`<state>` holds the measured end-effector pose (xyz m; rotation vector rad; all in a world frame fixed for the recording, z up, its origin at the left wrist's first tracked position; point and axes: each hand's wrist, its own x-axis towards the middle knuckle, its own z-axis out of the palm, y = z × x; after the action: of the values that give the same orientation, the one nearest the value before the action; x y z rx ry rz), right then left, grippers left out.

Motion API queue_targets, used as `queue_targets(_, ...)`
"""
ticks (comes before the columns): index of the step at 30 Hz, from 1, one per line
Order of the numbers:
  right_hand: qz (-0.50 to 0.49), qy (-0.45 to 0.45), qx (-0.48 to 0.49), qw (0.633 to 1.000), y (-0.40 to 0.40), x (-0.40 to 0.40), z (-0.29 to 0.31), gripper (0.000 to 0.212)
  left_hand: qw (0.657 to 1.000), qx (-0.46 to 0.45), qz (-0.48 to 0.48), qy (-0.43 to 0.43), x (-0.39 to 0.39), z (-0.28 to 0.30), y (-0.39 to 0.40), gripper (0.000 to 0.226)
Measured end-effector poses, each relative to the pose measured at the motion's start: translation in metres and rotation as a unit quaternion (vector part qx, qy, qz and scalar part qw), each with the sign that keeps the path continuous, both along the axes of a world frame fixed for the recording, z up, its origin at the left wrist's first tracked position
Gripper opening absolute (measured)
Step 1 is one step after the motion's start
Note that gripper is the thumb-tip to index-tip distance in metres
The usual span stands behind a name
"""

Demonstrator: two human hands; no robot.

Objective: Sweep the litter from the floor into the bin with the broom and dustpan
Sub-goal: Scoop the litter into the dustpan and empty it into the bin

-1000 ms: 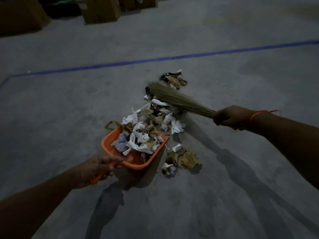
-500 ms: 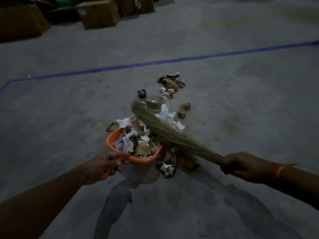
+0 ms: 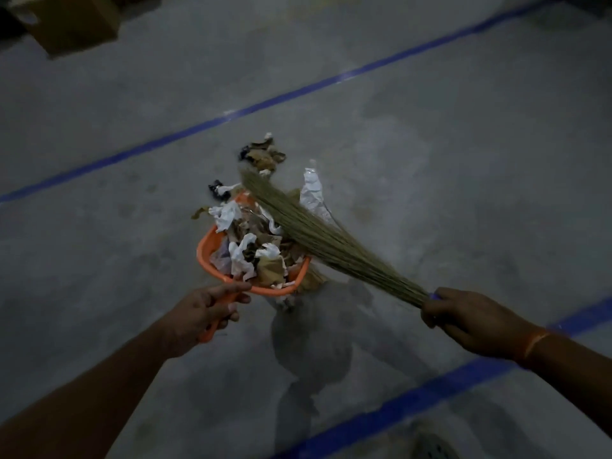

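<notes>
An orange dustpan [image 3: 208, 248] heaped with crumpled white and brown paper litter [image 3: 255, 251] sits in the middle of the view. My left hand [image 3: 198, 314] grips its orange handle. My right hand [image 3: 470, 321] grips the handle end of a straw broom [image 3: 318, 240], whose bristles slant up-left across the pan's right side. More litter lies on the concrete floor beyond the pan: a dark and brown clump [image 3: 263, 154], a small black piece [image 3: 217, 189] and a white sheet [image 3: 312, 193].
Blue tape lines cross the grey floor, one far [image 3: 231, 112] and one near [image 3: 414, 395]. A cardboard box [image 3: 71, 23] stands at the top left. My shadow falls on the floor below the pan. No bin shows.
The broom has swung from the far litter toward the pan, pushing more paper in. The view has tilted down and both hands sit closer; the near blue line has come into view.
</notes>
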<state>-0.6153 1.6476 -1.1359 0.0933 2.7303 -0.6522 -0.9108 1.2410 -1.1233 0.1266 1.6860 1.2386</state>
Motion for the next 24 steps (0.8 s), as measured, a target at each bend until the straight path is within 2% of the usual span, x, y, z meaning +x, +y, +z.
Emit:
queue_targets(6,-0.097,-0.010,-0.005,0.995,-0.017,0.108,0.102,0.016,0.995,-0.002,-0.096,-0.021,0.039,0.101,0.042,0.040)
queue_targets(13,-0.235,-0.015,0.006,0.972,-0.034,0.246,0.184,0.012,0.973,-0.001,-0.230,-0.022,0.101,0.171,0.135,0.044)
queue_targets(16,-0.294,-0.034,0.006,0.955,-0.042,0.316,0.205,0.013,0.957,0.003,-0.289,-0.018,0.152,0.187,0.187,0.039)
queue_targets(24,-0.448,-0.023,0.025,0.894,-0.053,0.523,0.236,0.012,0.901,0.016,-0.433,0.032,0.344,0.214,0.330,0.044)
